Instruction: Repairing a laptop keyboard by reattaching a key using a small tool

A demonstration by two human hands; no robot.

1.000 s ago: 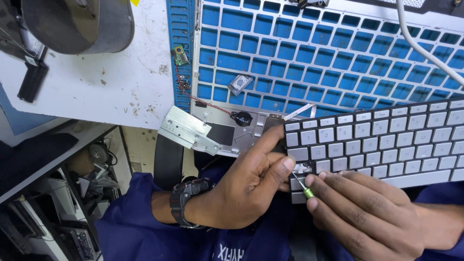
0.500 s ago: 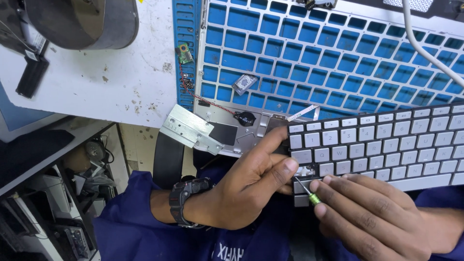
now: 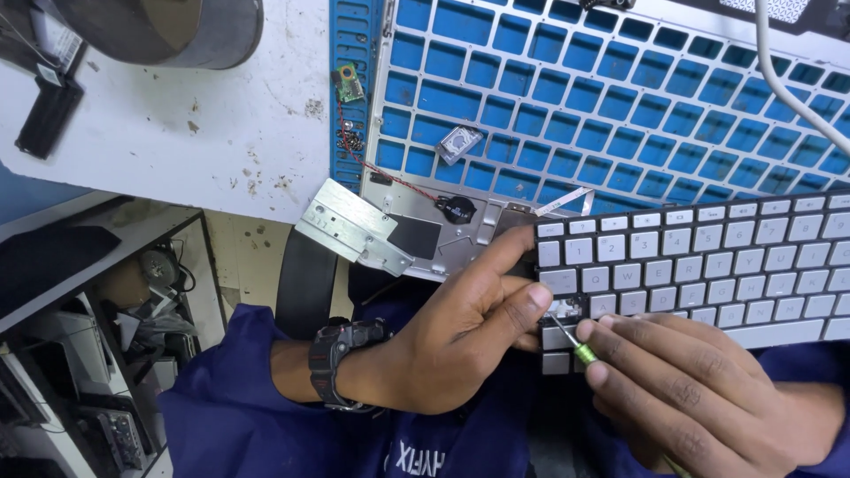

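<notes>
My left hand [image 3: 460, 332], with a black watch on the wrist, grips the left end of a grey keyboard [image 3: 708, 261] with white keys, thumb on its top edge and forefinger pressed beside a gap where a key is off. My right hand [image 3: 699, 394] holds a small green-handled screwdriver [image 3: 580, 347], its thin metal tip poking into that gap. The keyboard lies over my lap and the table's edge.
A silver keyboard frame [image 3: 620, 97] with empty key holes lies on a blue mat on the white table [image 3: 177, 133]. On it are a small chip [image 3: 459, 144], a round black part [image 3: 458, 210], a metal bracket [image 3: 354, 226] and a white cable [image 3: 788, 80]. Cluttered shelves sit lower left.
The view has drifted slightly. The screwdriver tip has shifted a little within the key gap while both hands stay in place on the keyboard.
</notes>
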